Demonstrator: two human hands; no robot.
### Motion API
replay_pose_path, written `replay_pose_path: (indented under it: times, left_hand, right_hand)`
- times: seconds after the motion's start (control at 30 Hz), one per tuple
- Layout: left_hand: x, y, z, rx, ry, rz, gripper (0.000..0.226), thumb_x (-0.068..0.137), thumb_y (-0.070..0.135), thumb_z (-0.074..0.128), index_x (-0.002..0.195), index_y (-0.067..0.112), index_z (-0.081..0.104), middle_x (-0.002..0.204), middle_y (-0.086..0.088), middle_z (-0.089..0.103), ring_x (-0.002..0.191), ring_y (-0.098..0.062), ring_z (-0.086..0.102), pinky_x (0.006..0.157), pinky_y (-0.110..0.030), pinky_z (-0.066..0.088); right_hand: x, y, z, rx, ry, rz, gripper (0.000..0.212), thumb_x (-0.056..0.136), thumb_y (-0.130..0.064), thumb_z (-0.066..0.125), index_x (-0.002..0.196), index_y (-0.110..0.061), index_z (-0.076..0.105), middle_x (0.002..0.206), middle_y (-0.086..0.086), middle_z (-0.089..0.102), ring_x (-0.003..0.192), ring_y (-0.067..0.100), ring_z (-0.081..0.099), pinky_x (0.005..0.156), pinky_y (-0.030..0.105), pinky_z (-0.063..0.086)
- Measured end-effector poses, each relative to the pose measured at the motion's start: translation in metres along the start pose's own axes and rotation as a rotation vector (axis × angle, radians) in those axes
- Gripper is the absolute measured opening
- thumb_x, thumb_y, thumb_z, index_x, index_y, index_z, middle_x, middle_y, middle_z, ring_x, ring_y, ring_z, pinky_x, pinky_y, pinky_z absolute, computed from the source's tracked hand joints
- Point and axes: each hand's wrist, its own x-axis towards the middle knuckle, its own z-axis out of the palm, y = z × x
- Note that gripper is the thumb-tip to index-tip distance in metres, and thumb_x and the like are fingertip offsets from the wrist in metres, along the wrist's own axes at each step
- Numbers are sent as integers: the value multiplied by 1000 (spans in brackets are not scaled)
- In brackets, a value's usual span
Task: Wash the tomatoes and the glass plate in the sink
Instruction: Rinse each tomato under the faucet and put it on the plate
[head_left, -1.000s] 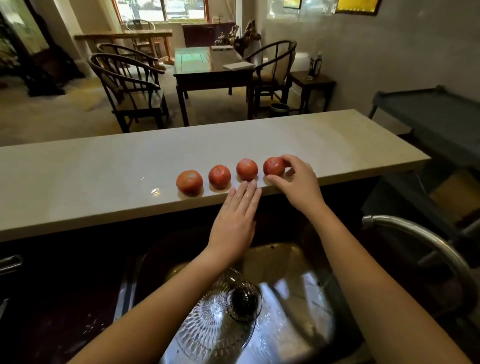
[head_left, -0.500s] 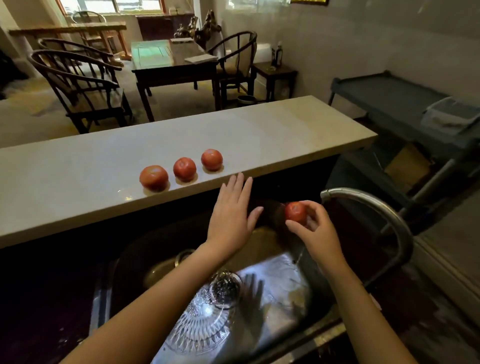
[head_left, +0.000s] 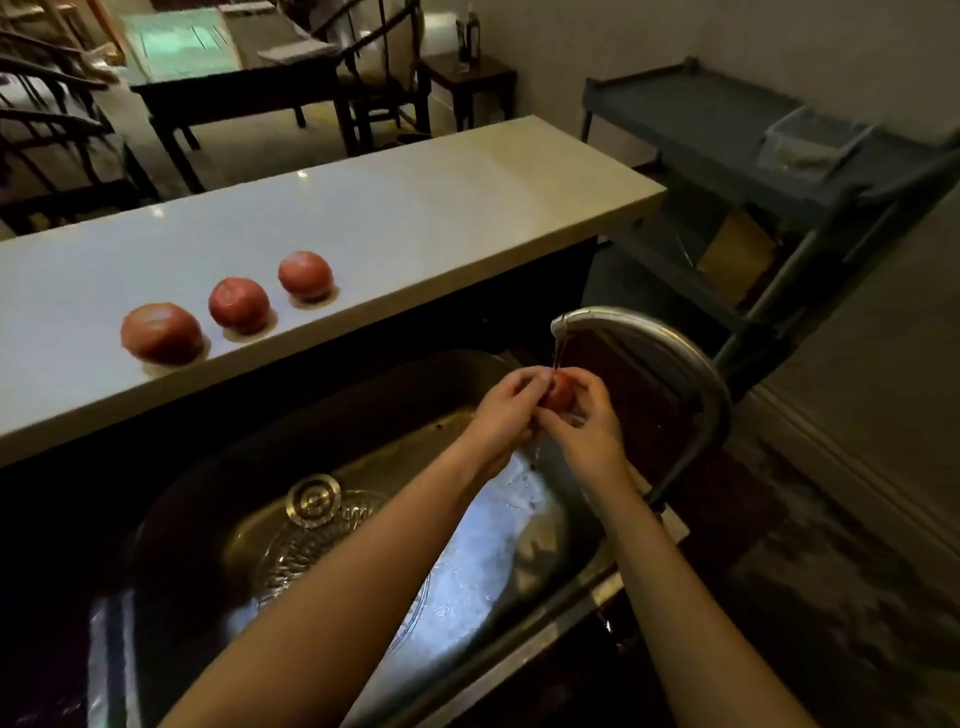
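Rinsing the first round red tomato (head_left: 562, 391) under the curved steel tap (head_left: 649, 348). Both hands meet at the right end of the stainless steel sink (head_left: 498, 525), directly below the spout, from which a thin stream of water falls. The left hand (head_left: 506, 415) cups the fruit from the left, the right hand (head_left: 589, 423) from the near right; the fingers (head_left: 535, 376) of both are curled and closed around it, so that only a small patch of red skin shows between them. Three further red tomatoes (head_left: 239, 304) sit in a row on the pale stone bench (head_left: 415, 218) beyond the far rim, well apart from the hands. The clear patterned glass plate (head_left: 332, 551) lies flat on the sink floor to the left, partly hidden by the left forearm.

To do this step well, the fruit should probably be turned steadily within the stream so every side meets water, with the thumbs rubbing the skin and the stem hollow. Pressure is best kept light, since ripe flesh bruises and a wet skin slips readily. Holding it low over the basin would likely limit splashing, and a dropped fruit could strike the plate beneath
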Motion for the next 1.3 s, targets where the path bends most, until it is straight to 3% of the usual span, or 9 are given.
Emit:
replay_pose_path:
  times: [0.23,0.3,0.53,0.63,0.77,0.9,0.97,1.13,1.3]
  left_hand:
    - [5,-2,5,21,66,13,13,93,41,49,94,34,60,108,-11,63,101,-29,63,68,-29,54]
    - [7,-1,7,1,36,-8,16,96,38,44,97,33,59,110,-14,61,101,-32,63,79,-37,55]
    - [5,0,4,-407,-159,-9,29,101,23,33,114,24,59,120,-14,58,97,-23,65,72,-26,57]
    - [7,-5,10,-374,-145,18,26,100,23,37,117,21,57,113,-8,61,101,-17,64,72,-25,56]
    - [9,-7,20,-288,-8,5,32,96,27,48,125,15,47,96,-3,58,72,-5,64,63,-22,54]
    - [21,0,26,-152,176,-54,36,96,30,40,122,8,49,118,-19,57,106,-27,60,85,-39,54]
    - [24,6,29,-104,184,-62,37,96,31,38,120,5,50,115,-20,58,107,-29,59,93,-44,50]
    - [27,9,26,-47,112,-21,38,97,32,41,124,6,45,97,-6,59,91,-19,61,69,-28,49]
    - [24,18,15,-167,187,-83,36,97,40,34,83,18,58,51,1,56,36,-7,49,38,-17,39]
  right_hand:
    - [1,6,-1,-3,-39,34,55,85,-4,61,102,-55,48,109,-25,53,97,-10,55,69,5,48]
    - [2,5,-3,7,-23,28,56,84,-3,61,101,-55,50,110,-23,55,95,-9,59,68,6,49]
    - [7,2,-15,92,-69,58,45,88,-18,60,116,-52,51,129,-12,54,113,4,55,85,24,52]
    - [9,-4,-10,75,-3,96,24,93,-38,49,113,-51,51,114,-19,57,101,1,59,70,17,52]
    - [19,-12,5,13,120,122,18,97,-38,37,93,-46,53,92,-18,57,87,5,58,63,21,46]
    - [16,-6,13,-150,67,18,22,98,-39,32,94,-45,53,99,-9,59,92,6,57,73,25,48]
    - [19,-5,11,-209,62,-41,24,97,-41,31,104,-37,53,105,-3,59,96,11,58,76,28,49]
    - [33,-14,7,-134,85,105,29,96,-45,29,110,-38,54,105,-2,58,97,16,59,64,21,42]
    - [23,-10,4,-225,-79,-59,31,97,-45,30,125,-41,44,114,-5,52,92,5,57,65,15,44]
